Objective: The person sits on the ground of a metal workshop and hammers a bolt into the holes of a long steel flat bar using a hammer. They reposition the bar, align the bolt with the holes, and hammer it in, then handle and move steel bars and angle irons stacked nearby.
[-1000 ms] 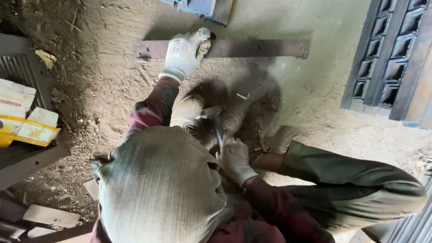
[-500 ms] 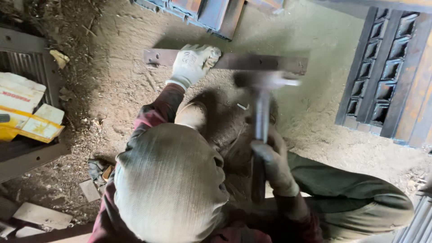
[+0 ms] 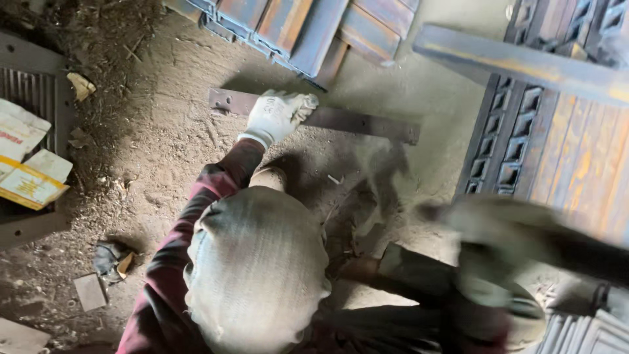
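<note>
Head view, the only one: dusty ground with a flat, rust-brown metal strip with bolt holes [image 3: 314,117] lying across the dirt in front of a crouching person whose cloth-wrapped head [image 3: 257,269] fills the lower middle of the frame. The left hand [image 3: 278,115], in a white knitted work glove, lies palm-down on the strip with fingers spread, pinning it rather than closing round it; the strip runs out from under the glove to both sides, its longer run stretching right.

Half a second ago a hammer stood raised over the right part of the strip. Now the right hand [image 3: 488,262] is a motion-blurred smear at the lower right, well apart from the strip, with a dark blurred shaft [image 3: 563,246] running off toward the frame's edge. It seems clenched round that shaft, but the blur is too strong to tell. My reading is that the tool is in mid-swing and the strip is being beaten while held flat. The left hand has kept its place on the strip through both earlier pictures.

Around them: stacked orange-and-blue metal panels [image 3: 308,26] above, a dark perforated grille frame [image 3: 517,151] at right, yellow-and-white cardboard boxes [image 3: 29,177] at left.
</note>
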